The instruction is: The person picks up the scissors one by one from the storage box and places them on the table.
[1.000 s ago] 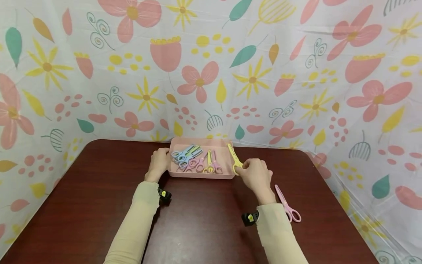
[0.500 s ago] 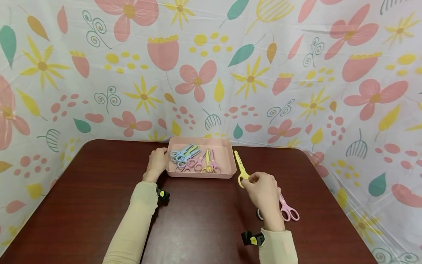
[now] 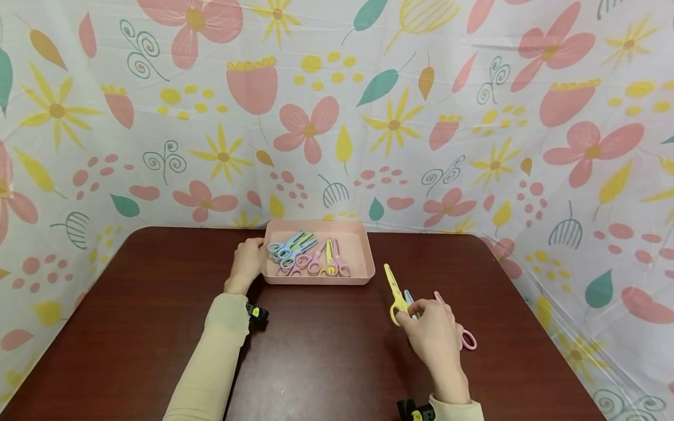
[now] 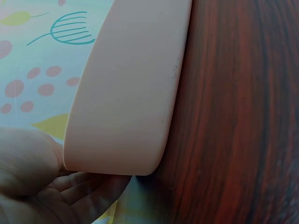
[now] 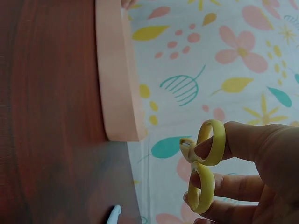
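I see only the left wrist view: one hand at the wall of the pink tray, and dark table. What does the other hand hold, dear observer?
Observer: The right hand holds yellow scissors at the handle end.
Operator: Thank you. And what lies inside the tray? From my side I meet only its outer wall.
Observer: Several scissors: blue ones on the left, then pink and yellow ones.
Operator: Is there something on the table outside it?
Observer: Yes, a pink pair and something light blue, both partly hidden by the right hand.
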